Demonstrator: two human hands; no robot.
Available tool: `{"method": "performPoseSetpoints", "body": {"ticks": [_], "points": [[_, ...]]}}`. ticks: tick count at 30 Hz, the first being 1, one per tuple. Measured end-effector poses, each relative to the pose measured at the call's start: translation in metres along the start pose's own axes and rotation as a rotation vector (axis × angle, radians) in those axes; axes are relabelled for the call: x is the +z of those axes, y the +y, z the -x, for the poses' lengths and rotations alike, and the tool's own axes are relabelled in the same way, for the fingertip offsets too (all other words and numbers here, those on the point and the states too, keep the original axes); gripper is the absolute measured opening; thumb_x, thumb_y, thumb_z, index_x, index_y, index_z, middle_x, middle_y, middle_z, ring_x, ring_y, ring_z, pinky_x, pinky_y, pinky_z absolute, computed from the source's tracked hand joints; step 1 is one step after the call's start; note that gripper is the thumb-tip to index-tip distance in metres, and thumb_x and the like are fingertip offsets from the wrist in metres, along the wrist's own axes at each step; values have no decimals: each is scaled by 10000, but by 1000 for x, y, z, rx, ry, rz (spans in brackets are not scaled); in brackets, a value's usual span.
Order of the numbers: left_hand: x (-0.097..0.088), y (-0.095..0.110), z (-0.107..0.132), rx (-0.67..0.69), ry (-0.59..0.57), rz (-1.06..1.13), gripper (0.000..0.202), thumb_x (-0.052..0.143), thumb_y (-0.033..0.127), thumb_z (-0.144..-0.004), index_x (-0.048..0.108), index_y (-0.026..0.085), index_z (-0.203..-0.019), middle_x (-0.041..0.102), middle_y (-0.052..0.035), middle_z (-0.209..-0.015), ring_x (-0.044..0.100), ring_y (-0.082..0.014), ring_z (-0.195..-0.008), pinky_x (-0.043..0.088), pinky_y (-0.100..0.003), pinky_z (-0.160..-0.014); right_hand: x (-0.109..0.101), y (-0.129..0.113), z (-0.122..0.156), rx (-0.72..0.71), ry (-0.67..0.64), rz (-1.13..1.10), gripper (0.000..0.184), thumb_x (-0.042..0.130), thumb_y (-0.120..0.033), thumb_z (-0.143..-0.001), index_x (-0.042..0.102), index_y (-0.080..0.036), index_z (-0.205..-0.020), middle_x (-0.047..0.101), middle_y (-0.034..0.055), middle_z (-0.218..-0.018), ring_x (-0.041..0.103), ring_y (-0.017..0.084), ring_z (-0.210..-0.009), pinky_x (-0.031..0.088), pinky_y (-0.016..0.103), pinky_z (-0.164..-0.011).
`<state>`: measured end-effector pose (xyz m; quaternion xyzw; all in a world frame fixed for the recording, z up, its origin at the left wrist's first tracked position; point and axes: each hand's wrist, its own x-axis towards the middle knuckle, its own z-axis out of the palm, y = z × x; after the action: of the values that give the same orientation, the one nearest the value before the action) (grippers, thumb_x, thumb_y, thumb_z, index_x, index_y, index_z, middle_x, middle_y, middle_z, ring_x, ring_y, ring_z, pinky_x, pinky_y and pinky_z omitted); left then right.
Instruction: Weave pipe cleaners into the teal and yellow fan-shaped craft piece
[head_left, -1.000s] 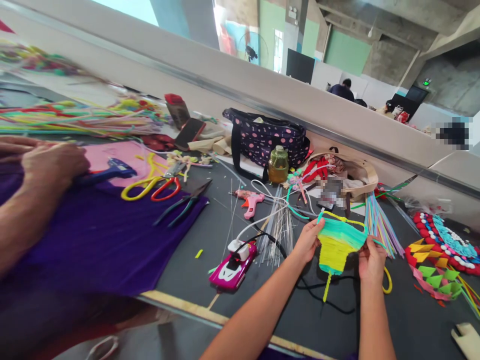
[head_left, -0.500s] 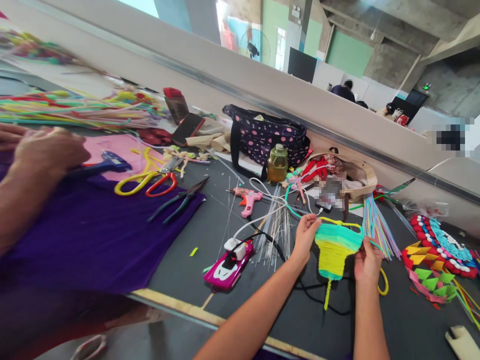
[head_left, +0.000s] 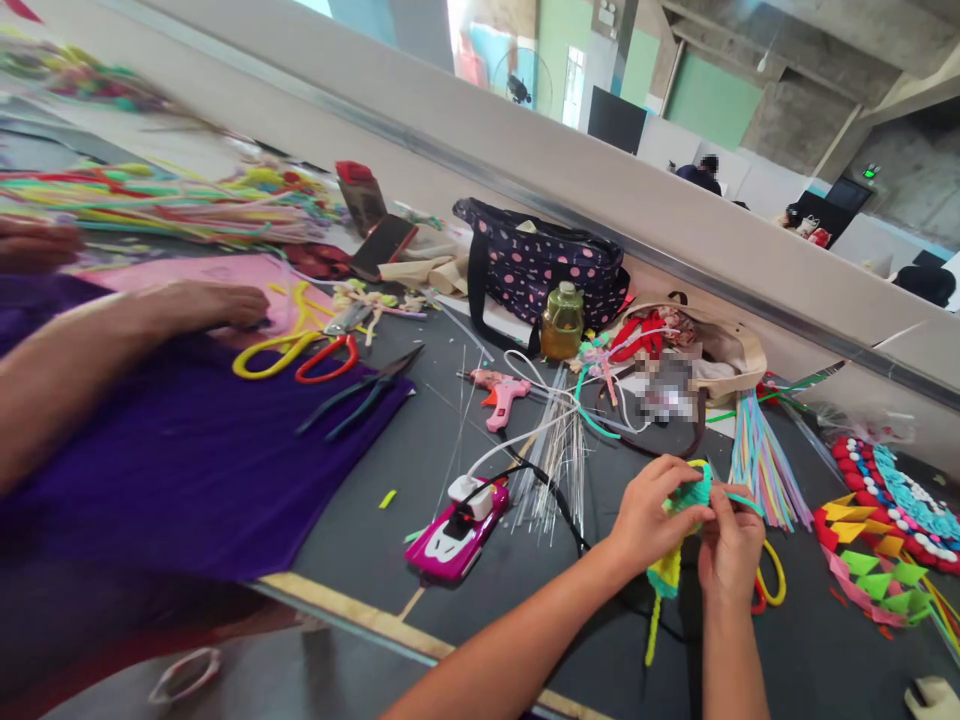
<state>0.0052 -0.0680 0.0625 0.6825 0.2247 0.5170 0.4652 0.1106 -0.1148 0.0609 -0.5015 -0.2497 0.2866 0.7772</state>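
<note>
Between my two hands is a yellow and turquoise pipe-cleaner piece [head_left: 664,580], now turned partly edge-on and mostly covered by my fingers. A yellow stem hangs from its lower end. My left hand [head_left: 660,510] is closed around its upper left part. Pinched in my right hand [head_left: 731,530] is its turquoise edge, with a loose turquoise pipe-cleaner end sticking out to the right. Just right of my right hand lie scissors with red and yellow handles [head_left: 776,575], partly hidden. A bundle of pastel pipe cleaners [head_left: 765,460] lies beyond my hands.
A purple power strip [head_left: 457,530], a pink glue gun [head_left: 501,395] and thin wires [head_left: 559,460] lie left of my arms. Pliers [head_left: 364,395] and scissors [head_left: 300,350] rest by a co-worker's hand [head_left: 217,300]. A polka-dot bag [head_left: 547,265] and a bottle [head_left: 562,320] stand behind.
My left hand has moved right, close to my right hand. The pipe-cleaner piece has gone from facing me flat to turned and covered. The co-worker's hand has moved right.
</note>
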Motion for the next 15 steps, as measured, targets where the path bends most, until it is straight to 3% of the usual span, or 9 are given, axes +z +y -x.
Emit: {"method": "performPoseSetpoints", "body": {"ticks": [6,9,12,15], "points": [[-3,4,2,81,-5,-42,373,742,375,-716,681,208,-1043,648,-124,-1006,564,-250,-928,416,-323,-826,2,-3,6,59,-70,-48,248,803,-278,-611,610,-168,-721,619,-18,-712,586,107,-633,480,229,-605],[-5,7,2,121,-25,-44,351,692,358,-769,672,204,-1084,647,-131,-1037,554,-254,-953,403,-339,-852,-1,-3,5,120,-84,-114,286,816,-278,-593,599,-182,-752,618,-30,-706,582,96,-607,471,212,-584],[-5,9,3,147,-38,-58,277,584,315,-853,675,212,-1094,649,-125,-1032,550,-240,-938,393,-353,-856,-3,-2,3,175,-94,-152,327,813,-306,-604,586,-198,-815,634,-28,-735,607,105,-639,483,216,-609],[-4,6,3,158,-18,-105,258,598,307,-843,691,222,-1068,656,-118,-1001,550,-235,-906,395,-359,-835,-2,-1,2,208,-108,-130,400,801,-326,-624,569,-214,-930,647,-26,-793,621,107,-682,486,211,-635]]}}
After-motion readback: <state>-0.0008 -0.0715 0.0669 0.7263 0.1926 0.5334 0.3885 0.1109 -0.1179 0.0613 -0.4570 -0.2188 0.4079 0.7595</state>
